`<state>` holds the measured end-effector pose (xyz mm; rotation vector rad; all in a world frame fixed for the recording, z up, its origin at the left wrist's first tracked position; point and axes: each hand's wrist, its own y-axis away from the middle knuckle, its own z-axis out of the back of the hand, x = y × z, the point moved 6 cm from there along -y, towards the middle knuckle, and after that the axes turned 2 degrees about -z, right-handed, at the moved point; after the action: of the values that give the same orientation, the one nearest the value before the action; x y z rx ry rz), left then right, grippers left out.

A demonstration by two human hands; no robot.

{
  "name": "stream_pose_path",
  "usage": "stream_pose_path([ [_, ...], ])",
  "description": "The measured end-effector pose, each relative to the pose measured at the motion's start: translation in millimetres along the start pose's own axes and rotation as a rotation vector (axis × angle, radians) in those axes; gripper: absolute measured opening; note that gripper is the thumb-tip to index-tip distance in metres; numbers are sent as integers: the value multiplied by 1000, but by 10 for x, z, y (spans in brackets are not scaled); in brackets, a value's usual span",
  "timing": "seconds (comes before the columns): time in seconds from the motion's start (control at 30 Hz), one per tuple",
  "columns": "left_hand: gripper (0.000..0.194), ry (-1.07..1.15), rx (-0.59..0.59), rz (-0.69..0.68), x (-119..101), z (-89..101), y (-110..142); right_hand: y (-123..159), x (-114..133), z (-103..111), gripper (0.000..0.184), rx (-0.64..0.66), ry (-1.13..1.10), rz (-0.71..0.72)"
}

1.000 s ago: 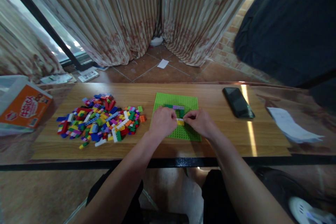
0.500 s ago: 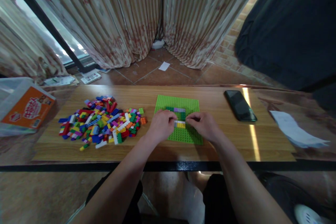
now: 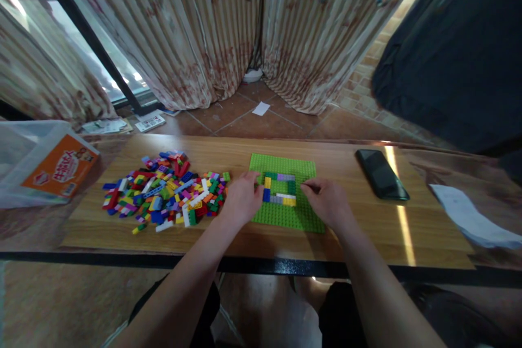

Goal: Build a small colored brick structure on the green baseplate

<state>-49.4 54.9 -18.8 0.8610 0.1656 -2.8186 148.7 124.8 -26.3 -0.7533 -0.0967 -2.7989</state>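
Note:
On the green baseplate [image 3: 302,220], toy bricks form a low rectangular frame [image 3: 279,200] with a hollow middle; green, lavender, yellow, blue and white pieces show in it. My left hand [image 3: 243,198] is at the plate's left edge, thumb and index finger apart, a short way from the frame's yellow and blue side. No brick shows between those fingers. Right of the frame, my right hand [image 3: 326,201] hovers over the plate's edge with thumb and index finger drawn close together. Whatever may be between its fingertips is too small to make out.
A loose pile of mixed bricks [image 3: 163,190] covers the table's left part. Beyond it stands a clear plastic box with an orange label [image 3: 61,166]. A black phone [image 3: 381,174] lies to the right, and white paper [image 3: 473,217] at the far right.
Both hands have drawn apart from the brick frame, left hand leftward and right hand rightward, so the whole frame now shows. The camera view has shifted slightly.

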Motion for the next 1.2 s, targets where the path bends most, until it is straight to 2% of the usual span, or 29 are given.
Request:
stream_pose_path([
  [0.17, 33, -17, 75, 4, -87, -90, 66, -17, 4, 14, 25, -25, 65, 29],
  [0.3, 32, -24, 62, -7, -95, -126, 91, -42, -15, 32, 27, -27, 15, -7],
  [0.5, 32, -10, 44, -18, -88, -151, 84, -30, -31, -50, 32, 92, -28, -54],
  [0.8, 29, -8, 31, -37, -92, -149, 86, -39, -65, -93, 31, 71, 35, 0],
  [0.87, 30, 3, 3, -47, -69, -85, 70, -44, -81, -99, 33, 66, 35, 5],
  [0.97, 31, 29, -60, -25, 55, 106, 24, -46, -88, -79, 36, 45, 44, -13],
  [1.1, 30, 103, -107, -28, 386, 482, -36, -31, -56, -22, 39, 27, 46, -42],
  [1.2, 29, 151, -57, -32, 695, 736, -27, -25, -31, 15, 39, -2, 38, -41],
])
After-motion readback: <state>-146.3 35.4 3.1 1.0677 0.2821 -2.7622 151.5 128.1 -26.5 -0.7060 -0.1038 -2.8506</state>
